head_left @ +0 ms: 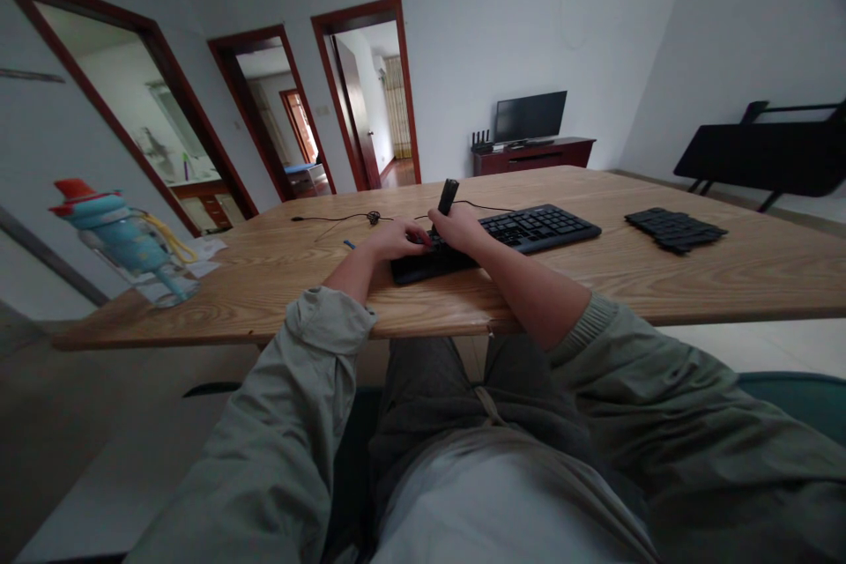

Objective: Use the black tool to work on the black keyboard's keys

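No text can be read; any marks on the keyboard [561, 226], by the near edge of the wooden table [661, 286], are too small; any on the blue bottle [125, 233], by its left edge, are unclear

A pale wooden worktop [634, 286], its grain plain to see.
From here I see a black keyboard [512, 233] near its front edge, a thin dark cord [374, 218] bunched behind, a small blue piece [349, 244] to the left, dark flat pieces [674, 229] heaped right, and a blue bottle [132, 242] beside papers [208, 251] at the left end.
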`<action>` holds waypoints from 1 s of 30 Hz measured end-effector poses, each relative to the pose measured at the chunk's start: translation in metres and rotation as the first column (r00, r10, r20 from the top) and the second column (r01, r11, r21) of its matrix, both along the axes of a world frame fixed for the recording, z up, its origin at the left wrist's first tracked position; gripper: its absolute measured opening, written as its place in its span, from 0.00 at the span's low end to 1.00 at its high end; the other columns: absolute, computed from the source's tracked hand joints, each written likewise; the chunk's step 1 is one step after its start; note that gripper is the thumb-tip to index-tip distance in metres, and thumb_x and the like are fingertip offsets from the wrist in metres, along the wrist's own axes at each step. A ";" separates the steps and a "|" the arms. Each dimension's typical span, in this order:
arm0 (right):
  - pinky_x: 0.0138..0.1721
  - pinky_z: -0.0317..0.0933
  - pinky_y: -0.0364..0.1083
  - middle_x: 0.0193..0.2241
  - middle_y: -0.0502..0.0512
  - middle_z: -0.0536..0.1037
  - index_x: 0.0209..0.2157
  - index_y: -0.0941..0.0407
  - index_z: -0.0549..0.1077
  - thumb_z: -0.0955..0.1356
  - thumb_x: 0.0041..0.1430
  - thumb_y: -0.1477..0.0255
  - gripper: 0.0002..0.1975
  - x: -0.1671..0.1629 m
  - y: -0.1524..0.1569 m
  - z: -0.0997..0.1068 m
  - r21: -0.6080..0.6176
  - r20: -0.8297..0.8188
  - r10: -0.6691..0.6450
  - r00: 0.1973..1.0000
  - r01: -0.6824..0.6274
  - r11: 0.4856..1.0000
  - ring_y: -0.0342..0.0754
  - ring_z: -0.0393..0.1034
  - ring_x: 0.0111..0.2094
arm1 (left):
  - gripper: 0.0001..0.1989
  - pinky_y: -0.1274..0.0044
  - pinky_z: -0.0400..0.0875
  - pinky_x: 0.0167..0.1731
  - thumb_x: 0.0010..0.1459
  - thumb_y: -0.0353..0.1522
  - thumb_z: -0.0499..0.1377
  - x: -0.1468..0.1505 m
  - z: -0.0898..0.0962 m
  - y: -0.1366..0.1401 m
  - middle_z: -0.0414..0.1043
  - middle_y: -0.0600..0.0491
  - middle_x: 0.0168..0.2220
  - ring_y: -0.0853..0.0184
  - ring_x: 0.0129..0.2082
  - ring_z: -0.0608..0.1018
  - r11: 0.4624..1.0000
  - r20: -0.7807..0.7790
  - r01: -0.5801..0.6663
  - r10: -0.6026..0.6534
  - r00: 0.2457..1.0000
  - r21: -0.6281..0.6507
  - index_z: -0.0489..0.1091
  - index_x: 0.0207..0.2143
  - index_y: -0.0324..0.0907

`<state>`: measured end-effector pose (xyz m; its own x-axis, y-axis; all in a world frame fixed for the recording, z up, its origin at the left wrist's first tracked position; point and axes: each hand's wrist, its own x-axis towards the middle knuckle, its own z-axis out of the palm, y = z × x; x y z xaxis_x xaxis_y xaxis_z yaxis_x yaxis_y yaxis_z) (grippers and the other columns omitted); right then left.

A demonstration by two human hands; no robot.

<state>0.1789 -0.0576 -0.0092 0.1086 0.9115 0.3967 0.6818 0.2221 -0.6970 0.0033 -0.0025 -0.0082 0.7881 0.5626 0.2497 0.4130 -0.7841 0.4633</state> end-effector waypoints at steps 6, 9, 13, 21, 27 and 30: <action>0.28 0.55 0.45 0.26 0.58 0.74 0.26 0.56 0.69 0.59 0.58 0.62 0.16 -0.001 -0.003 0.002 0.010 0.032 0.005 0.999 -0.005 1.000 0.49 0.66 0.27 | 0.07 0.75 0.69 0.38 0.48 0.34 0.65 0.003 0.007 -0.010 0.78 0.53 0.32 0.66 0.33 0.76 1.000 0.010 0.024 -0.024 1.000 -0.008 0.79 0.31 0.42; 0.28 0.55 0.44 0.26 0.57 0.74 0.27 0.56 0.69 0.59 0.59 0.62 0.15 0.000 -0.003 0.002 0.007 0.017 0.005 1.000 -0.005 1.000 0.48 0.66 0.27 | 0.07 0.75 0.69 0.39 0.49 0.35 0.65 0.004 0.009 -0.013 0.78 0.53 0.32 0.66 0.34 0.76 0.999 0.014 0.029 -0.029 0.999 -0.018 0.79 0.31 0.42; 0.29 0.55 0.44 0.27 0.57 0.74 0.27 0.56 0.69 0.60 0.58 0.62 0.14 -0.001 -0.009 0.005 -0.002 0.040 0.006 0.999 -0.006 1.000 0.48 0.65 0.27 | 0.10 0.75 0.69 0.38 0.47 0.37 0.66 0.002 0.007 -0.010 0.78 0.53 0.32 0.66 0.34 0.76 0.999 -0.002 0.026 -0.026 1.000 -0.023 0.79 0.32 0.42; 0.29 0.56 0.44 0.27 0.57 0.74 0.27 0.56 0.69 0.61 0.57 0.63 0.13 -0.003 -0.008 0.004 0.021 -0.003 0.001 1.000 -0.001 1.000 0.49 0.66 0.28 | 0.10 0.75 0.69 0.38 0.48 0.34 0.64 -0.001 -0.001 0.000 0.78 0.52 0.33 0.66 0.33 0.76 1.000 0.000 0.013 -0.013 1.000 -0.006 0.79 0.34 0.41; 0.29 0.56 0.44 0.26 0.56 0.74 0.27 0.57 0.70 0.60 0.57 0.61 0.15 -0.002 0.000 -0.001 0.024 -0.013 -0.012 1.000 0.012 1.000 0.49 0.67 0.28 | 0.09 0.76 0.70 0.40 0.49 0.31 0.61 0.000 -0.001 -0.001 0.78 0.53 0.34 0.67 0.35 0.76 0.998 -0.010 -0.005 0.006 1.000 0.065 0.78 0.33 0.41; 0.28 0.55 0.44 0.25 0.56 0.73 0.26 0.56 0.69 0.60 0.58 0.61 0.16 -0.001 0.001 -0.001 0.033 -0.007 -0.003 1.000 0.003 0.999 0.48 0.66 0.27 | 0.09 0.76 0.70 0.40 0.50 0.30 0.60 0.000 0.000 -0.002 0.77 0.53 0.34 0.67 0.35 0.76 0.996 -0.021 0.001 0.001 1.000 0.094 0.78 0.33 0.41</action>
<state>0.1782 -0.0562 -0.0107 0.1144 0.8975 0.4260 0.6776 0.2431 -0.6941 0.0033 -0.0045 -0.0078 0.7936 0.5378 0.2847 0.4220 -0.8235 0.3792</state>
